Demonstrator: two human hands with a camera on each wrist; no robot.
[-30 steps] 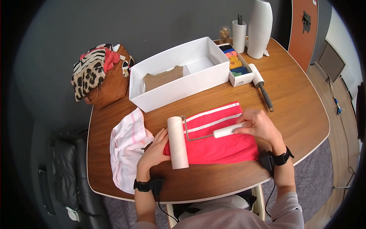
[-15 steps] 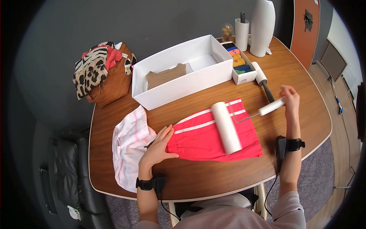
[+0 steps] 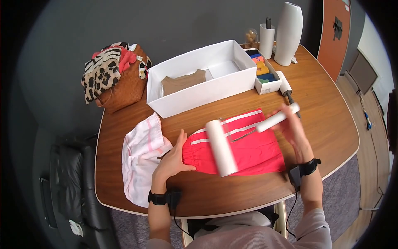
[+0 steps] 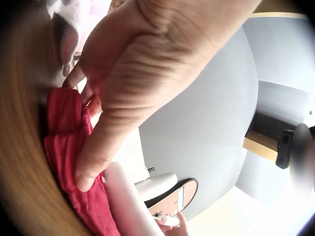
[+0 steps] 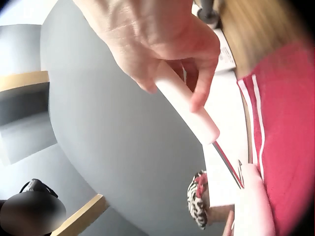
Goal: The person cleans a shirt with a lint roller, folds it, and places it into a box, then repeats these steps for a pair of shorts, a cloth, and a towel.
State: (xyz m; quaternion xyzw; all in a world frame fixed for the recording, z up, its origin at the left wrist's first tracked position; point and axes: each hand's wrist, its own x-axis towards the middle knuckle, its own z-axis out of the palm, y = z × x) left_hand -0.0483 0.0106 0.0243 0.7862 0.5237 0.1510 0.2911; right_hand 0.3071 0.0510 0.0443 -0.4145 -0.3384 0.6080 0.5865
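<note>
Gripping lint roller [image 3: 222, 148] in right hand [image 3: 295, 132]; pressing red garment [image 3: 258, 151] at left end with left hand [image 3: 171, 162], fingers extended. Could bunch fabric through tacky drag, light hold.

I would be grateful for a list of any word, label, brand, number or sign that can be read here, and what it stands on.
None can be read.
Small white box: its label has printed marks, too small and blurred.
Woven basket: the white tag by it is too small.
Orange door: the white patch is too small.
Red garment and roller: no lettering seen.
</note>
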